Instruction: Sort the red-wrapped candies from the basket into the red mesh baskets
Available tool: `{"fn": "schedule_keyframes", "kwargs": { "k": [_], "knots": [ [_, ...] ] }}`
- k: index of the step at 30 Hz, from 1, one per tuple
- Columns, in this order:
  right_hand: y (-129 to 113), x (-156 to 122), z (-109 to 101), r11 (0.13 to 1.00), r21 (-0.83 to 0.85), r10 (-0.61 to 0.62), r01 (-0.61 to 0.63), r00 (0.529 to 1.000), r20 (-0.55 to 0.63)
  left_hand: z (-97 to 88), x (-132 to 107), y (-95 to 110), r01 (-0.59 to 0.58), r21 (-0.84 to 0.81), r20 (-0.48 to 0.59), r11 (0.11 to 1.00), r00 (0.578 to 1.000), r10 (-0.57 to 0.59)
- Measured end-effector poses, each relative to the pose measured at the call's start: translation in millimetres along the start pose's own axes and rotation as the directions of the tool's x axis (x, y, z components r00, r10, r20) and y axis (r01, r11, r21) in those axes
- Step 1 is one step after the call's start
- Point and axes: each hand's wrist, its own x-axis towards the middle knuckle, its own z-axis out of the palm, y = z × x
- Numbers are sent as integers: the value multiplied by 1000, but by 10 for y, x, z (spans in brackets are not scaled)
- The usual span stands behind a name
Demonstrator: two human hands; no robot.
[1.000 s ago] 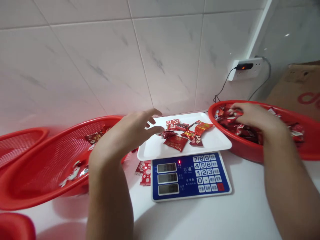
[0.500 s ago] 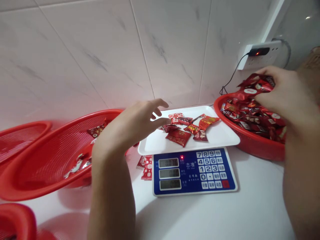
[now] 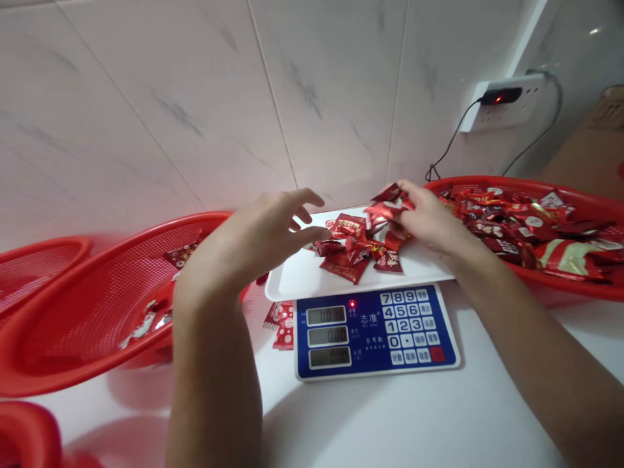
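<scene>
A person's right hand (image 3: 429, 224) pinches a small bunch of red foil-wrapped candies (image 3: 387, 207) between thumb and fingers, the grip almost closed, just above a white plastic tray (image 3: 302, 283). The tray rests on a blue-faced digital scale (image 3: 375, 331), whose three displays are too blurred to read. The left hand (image 3: 258, 237) hovers open at the tray's left end, at 9 o'clock from the pinched bunch, its fingers (image 3: 312, 235) spread and lightly curled, gripping nothing. Directly below both hands, a loose pile of wrapped candies (image 3: 341, 265) lies on the tray. At 2 o'clock from the scale, a red basket (image 3: 487, 181) heaped with more candies (image 3: 507, 234) sits against the tray's right edge. At 9 o'clock, a red mesh basket (image 3: 97, 292) holds a few scattered packets (image 3: 180, 255), with a second red basket (image 3: 39, 260) beyond it. Red wrappers (image 3: 283, 322) lie on the white counter (image 3: 390, 416) beside the scale's left edge. A plugged-in wall socket (image 3: 502, 101) is set into the tiled wall (image 3: 146, 97) at 1 o'clock.
</scene>
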Motion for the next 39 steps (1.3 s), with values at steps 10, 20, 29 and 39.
{"fn": "schedule_keyframes", "kwargs": {
  "k": [10, 20, 29, 39],
  "knots": [
    [-259, -101, -226, 998, 21, -47, 53, 971, -233, -5, -23, 44, 12, -6, -2, 1000, 1000, -12],
    [-78, -33, -241, 976, -174, -162, 130, 969, -187, -23, -73, 68, -24, -13, 1, 1000, 1000, 24],
    [-79, -89, -33, 722, -661, -298, 204, 954, -31, -24, -66, 48, -19, 4, 1, 1000, 1000, 19],
    [-104, -33, -195, 804, -532, -481, 264, 815, -323, -41, -115, 60, -14, 1, -24, 1000, 1000, 14]
  ]
}}
